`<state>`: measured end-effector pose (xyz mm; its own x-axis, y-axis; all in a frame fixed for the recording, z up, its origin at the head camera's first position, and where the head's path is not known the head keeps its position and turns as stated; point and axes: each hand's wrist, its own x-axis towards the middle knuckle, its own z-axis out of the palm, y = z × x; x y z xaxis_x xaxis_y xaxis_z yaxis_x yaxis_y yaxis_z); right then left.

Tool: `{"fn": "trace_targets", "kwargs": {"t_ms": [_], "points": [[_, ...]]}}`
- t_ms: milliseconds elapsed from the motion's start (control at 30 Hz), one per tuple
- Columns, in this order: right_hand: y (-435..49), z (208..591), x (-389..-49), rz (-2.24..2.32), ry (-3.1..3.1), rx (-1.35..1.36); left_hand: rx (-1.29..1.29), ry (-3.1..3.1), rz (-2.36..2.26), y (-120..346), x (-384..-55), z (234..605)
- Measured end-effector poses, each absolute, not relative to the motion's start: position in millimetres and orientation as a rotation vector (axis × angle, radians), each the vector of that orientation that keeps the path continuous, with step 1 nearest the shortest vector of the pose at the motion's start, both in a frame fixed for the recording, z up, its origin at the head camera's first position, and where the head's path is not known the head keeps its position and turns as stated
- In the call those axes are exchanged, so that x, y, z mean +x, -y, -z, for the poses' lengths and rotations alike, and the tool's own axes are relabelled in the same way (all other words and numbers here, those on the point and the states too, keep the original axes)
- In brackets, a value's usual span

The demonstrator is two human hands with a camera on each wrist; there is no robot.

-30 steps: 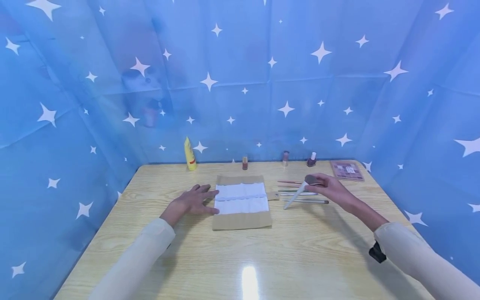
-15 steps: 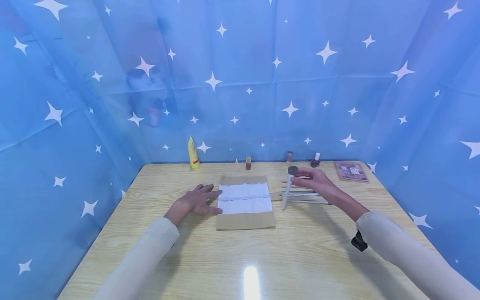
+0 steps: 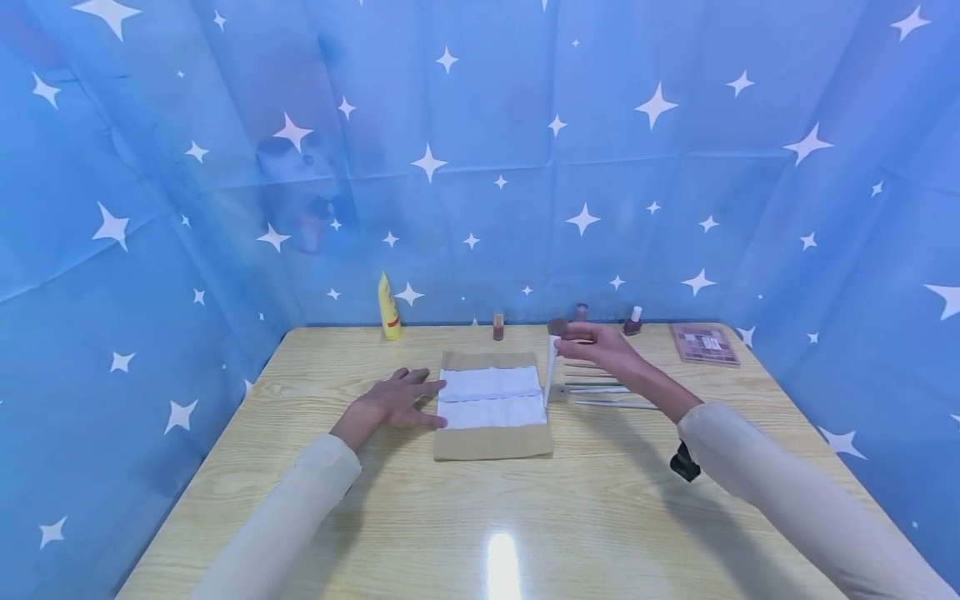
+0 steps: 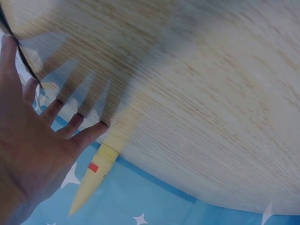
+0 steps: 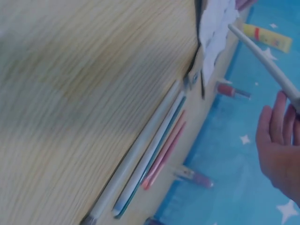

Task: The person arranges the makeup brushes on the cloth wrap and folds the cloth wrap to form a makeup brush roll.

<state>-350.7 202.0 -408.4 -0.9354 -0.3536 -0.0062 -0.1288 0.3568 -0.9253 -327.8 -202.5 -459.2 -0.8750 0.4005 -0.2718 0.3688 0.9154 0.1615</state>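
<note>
A tan fabric brush roll with a white inner lining lies unfolded in mid-table. My left hand rests at its left edge, fingers spread, thumb and a fingertip on the lining's border; the left wrist view shows the fingers extended. My right hand pinches a makeup brush near its dark bristle head. The brush hangs bristles up, its white handle tip right by the roll's right edge. In the right wrist view the white handle points toward the lining.
Several slim brushes lie right of the roll, partly under my right arm. Along the back stand a yellow tube, a small red-brown bottle and a dark nail polish bottle. A makeup palette lies at back right.
My right hand has carried the brush leftward from over the loose brushes to the roll's right edge, and the brush has turned more upright. My left hand stays at the roll.
</note>
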Motion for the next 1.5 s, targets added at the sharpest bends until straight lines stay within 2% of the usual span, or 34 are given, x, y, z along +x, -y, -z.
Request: {"fn": "trace_targets", "kwargs": {"t_ms": [567,900,1500], "points": [[-135.8,422.4,-367.7,1.698,-2.356,-0.495,0.573,-2.781,-0.145,202.1,-329.2,460.5],[-91.3,422.3,-380.7,1.832,-2.244,-0.442,0.568,-2.801,-0.117,204.9,-334.2,465.2],[-42.0,436.4,-395.7,1.941,-2.229,-0.417,0.599,-2.794,-0.093,204.2,-332.6,460.9]]}}
